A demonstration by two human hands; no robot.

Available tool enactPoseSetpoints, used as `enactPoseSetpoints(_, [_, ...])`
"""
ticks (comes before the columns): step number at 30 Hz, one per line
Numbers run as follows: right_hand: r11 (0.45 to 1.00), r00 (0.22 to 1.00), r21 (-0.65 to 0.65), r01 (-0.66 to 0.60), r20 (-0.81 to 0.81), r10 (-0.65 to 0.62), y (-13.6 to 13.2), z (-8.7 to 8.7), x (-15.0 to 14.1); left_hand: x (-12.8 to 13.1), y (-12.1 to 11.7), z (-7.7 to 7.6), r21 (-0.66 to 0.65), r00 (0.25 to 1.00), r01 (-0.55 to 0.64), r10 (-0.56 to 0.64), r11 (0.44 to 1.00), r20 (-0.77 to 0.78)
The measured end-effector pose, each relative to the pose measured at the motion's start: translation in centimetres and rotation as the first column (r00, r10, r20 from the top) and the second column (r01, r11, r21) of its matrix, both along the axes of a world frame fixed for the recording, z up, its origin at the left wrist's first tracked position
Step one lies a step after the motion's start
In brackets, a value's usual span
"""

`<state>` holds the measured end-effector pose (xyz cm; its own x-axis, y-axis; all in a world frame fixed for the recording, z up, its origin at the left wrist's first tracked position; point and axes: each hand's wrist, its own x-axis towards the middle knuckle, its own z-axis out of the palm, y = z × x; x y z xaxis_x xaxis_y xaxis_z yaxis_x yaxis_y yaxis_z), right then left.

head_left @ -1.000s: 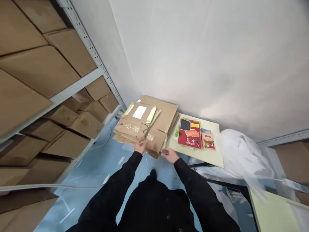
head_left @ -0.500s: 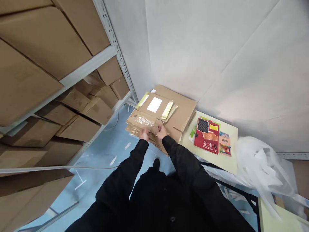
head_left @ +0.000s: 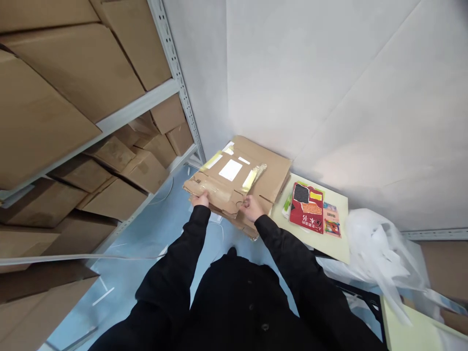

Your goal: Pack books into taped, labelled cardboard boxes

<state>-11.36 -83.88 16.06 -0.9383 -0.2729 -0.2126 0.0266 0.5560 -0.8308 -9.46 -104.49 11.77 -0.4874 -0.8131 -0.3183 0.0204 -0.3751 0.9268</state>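
Note:
My left hand (head_left: 200, 199) is closed on the near left edge of a flattened cardboard box (head_left: 215, 190), thumb on top. At that box's near right corner, my right hand (head_left: 251, 208) pinches a cut flap, its fingers bent together. Clear tape covers part of the near flap. A white label (head_left: 230, 170) sits in the middle of the upper panel, and yellow tape (head_left: 249, 180) runs along the sides. More flattened cardboard lies beneath, with a larger plain sheet (head_left: 268, 168) behind and to the right.
Several cardboard boxes (head_left: 106, 197) fill a metal shelf (head_left: 146, 101) on the left. To the right, a red booklet (head_left: 306, 207) lies on a pale yellow board (head_left: 338, 200), beside a white plastic bag (head_left: 383, 248). A white wall (head_left: 310, 73) stands behind. A cord (head_left: 91, 256) crosses at left.
My hands have moved apart: the left has slid left along the cardboard's near edge, the right slightly rightward. The near flap's tape and creases look flatter, and the view has shifted a little.

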Motion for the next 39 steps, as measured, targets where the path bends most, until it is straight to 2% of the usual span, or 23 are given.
enactPoseSetpoints(4, [0.998,0.986,0.059,0.017,-0.169,-0.007,2.8,3.3,-2.1,0.7,-0.3,1.1,-0.038,0.994,-0.105,0.104,0.994,-0.034])
enactPoseSetpoints(7, [0.995,0.955,0.065,0.077,-0.291,-0.055,4.2,5.5,-3.9,1.6,-0.9,2.6,-0.111,0.992,-0.097,0.087,0.989,-0.094])
enactPoseSetpoints(9, [0.992,0.92,0.056,0.116,-0.383,-0.086,5.2,6.6,-4.8,2.2,-1.2,3.8,-0.197,0.987,-0.011,-0.021,0.98,-0.157])
enactPoseSetpoints(12, [0.987,0.858,-0.038,0.157,-0.489,-0.155,7.3,7.7,-5.7,2.8,-1.0,5.7,-0.304,0.932,0.237,-0.304,0.923,-0.197])
enactPoseSetpoints(14, [0.968,0.84,-0.175,0.178,-0.485,-0.243,9.7,8.3,-6.0,2.7,0.0,6.8,-0.328,0.861,0.413,-0.482,0.849,-0.164])
enactPoseSetpoints(17, [0.874,0.84,-0.428,0.231,-0.366,-0.401,14.8,9.1,-5.2,1.9,2.8,7.7,-0.352,0.73,0.62,-0.68,0.702,-0.072])
enactPoseSetpoints(20, [0.771,0.812,-0.566,0.292,-0.279,-0.512,21.1,9.6,-2.1,0.9,7.5,8.6,-0.466,0.621,0.687,-0.784,0.558,-0.023])
enactPoseSetpoints(22, [0.722,0.773,-0.608,0.329,-0.265,-0.576,25.4,9.5,1.0,0.6,11.6,9.8,-0.62,0.624,0.612,-0.782,0.491,-0.004])
enactPoseSetpoints(23, [0.698,0.749,-0.626,0.348,-0.262,-0.608,27.6,9.4,2.8,0.6,13.9,10.6,-0.713,0.637,0.549,-0.771,0.436,0.019])
enactPoseSetpoints(24, [0.673,0.725,-0.642,0.367,-0.257,-0.639,29.7,9.1,4.6,0.8,16.4,11.4,-0.805,0.643,0.483,-0.764,0.346,0.057])
enactPoseSetpoints(25, [0.648,0.699,-0.656,0.386,-0.25,-0.67,31.9,8.8,6.4,1.1,19.0,12.2,-0.88,0.635,0.419,-0.765,0.223,0.109])
enactPoseSetpoints(26, [0.622,0.671,-0.668,0.409,-0.241,-0.701,34.0,8.4,8.3,1.5,21.7,13.0,-0.93,0.611,0.358,-0.773,0.079,0.17])
enactPoseSetpoints(28, [0.559,0.605,-0.685,0.466,-0.214,-0.767,38.2,7.4,12.1,2.6,27.5,14.0,-0.945,0.534,0.259,-0.786,-0.2,0.312])
enactPoseSetpoints(29, [0.527,0.57,-0.689,0.498,-0.198,-0.797,40.2,6.8,13.9,3.3,30.5,14.2,-0.927,0.495,0.226,-0.785,-0.298,0.373])
enactPoseSetpoints(30, [0.496,0.536,-0.688,0.529,-0.182,-0.824,42.1,6.2,15.8,4.0,33.4,14.1,-0.908,0.464,0.211,-0.781,-0.362,0.419])
enactPoseSetpoints(32, [0.439,0.464,-0.676,0.591,-0.16,-0.871,45.4,5.0,19.6,5.4,38.8,13.5,-0.879,0.419,0.226,-0.772,-0.42,0.477])
enactPoseSetpoints(36, [0.313,0.293,-0.656,0.687,-0.144,-0.945,50.1,3.2,27.1,8.0,47.6,11.7,-0.857,0.32,0.243,-0.797,-0.454,0.513])
enactPoseSetpoints(39, [0.209,0.158,-0.634,0.744,-0.137,-0.978,52.3,2.7,32.1,9.5,52.9,10.9,-0.897,0.217,0.183,-0.873,-0.402,0.436])
